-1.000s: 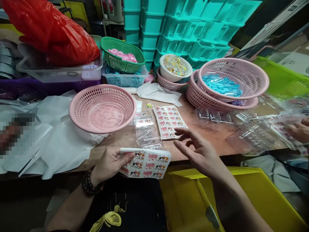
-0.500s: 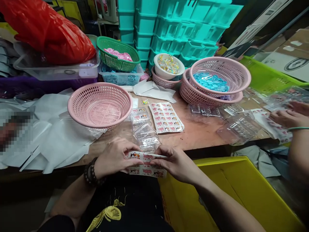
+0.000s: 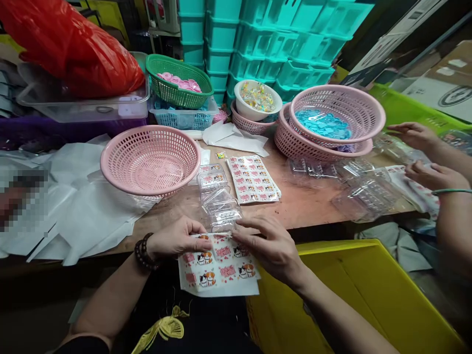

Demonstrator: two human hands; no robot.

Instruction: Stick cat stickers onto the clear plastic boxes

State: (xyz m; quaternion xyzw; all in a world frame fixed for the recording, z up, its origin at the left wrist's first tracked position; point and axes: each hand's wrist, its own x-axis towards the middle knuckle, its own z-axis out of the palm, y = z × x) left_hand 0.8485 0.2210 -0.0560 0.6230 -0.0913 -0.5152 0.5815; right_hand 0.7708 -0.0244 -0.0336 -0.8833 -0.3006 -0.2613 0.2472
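Note:
My left hand (image 3: 180, 239) pinches the upper left of a sticker sheet (image 3: 224, 270) printed with cartoon cats, dogs and pink lettering. The sheet hangs flat in front of my black shirt, below the table edge. Over its upper right corner is my right hand (image 3: 271, 248), fingers stretched out and slightly apart, with the fingertips at the sheet. Just beyond both hands, clear plastic cases (image 3: 221, 209) lie overlapped on the table. A stack of similar sticker sheets (image 3: 254, 179) rests to their right. A case with a sticker (image 3: 212, 178) lies farther back.
A pink basket (image 3: 151, 182) stands at left beside white paper (image 3: 84, 211). Pink baskets (image 3: 332, 98) with blue pieces stand at right. Another person's hands (image 3: 427, 172) work at far right near clear cases (image 3: 368, 196). A yellow box (image 3: 350, 290) sits below the table edge.
The sticker sheet, bent between both hands before, now hangs flatter and lower. My right hand has loosened its pinch and stretched its fingers. The other person's hands have moved apart.

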